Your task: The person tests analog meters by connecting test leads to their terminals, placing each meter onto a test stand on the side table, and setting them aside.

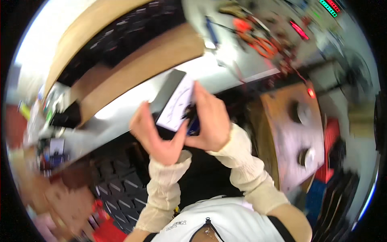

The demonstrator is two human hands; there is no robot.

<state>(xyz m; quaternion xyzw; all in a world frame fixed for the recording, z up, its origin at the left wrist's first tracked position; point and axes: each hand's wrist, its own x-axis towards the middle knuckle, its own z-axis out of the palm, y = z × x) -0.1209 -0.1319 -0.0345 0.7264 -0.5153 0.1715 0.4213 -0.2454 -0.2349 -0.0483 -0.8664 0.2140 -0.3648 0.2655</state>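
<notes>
An analog meter (177, 101) is held up between my two hands over the front edge of the bench. It has a black housing and a white face with a curved scale. My left hand (158, 137) grips its left side and lower corner, thumb toward the bottom edge. On the other side, my right hand (212, 117) closes around the right edge, with its fingers along the white face. Something small and dark, partly blue, shows by the right palm, but blur hides what it is. Pale knitted sleeves cover both forearms.
A cardboard box (149, 50) full of black parts stands on the metal bench (117, 117). Orange-handled pliers (264, 46) and a red digital display (299, 30) lie at the back right. At right are a wooden table (288, 149) with two round pieces and a fan (352, 72).
</notes>
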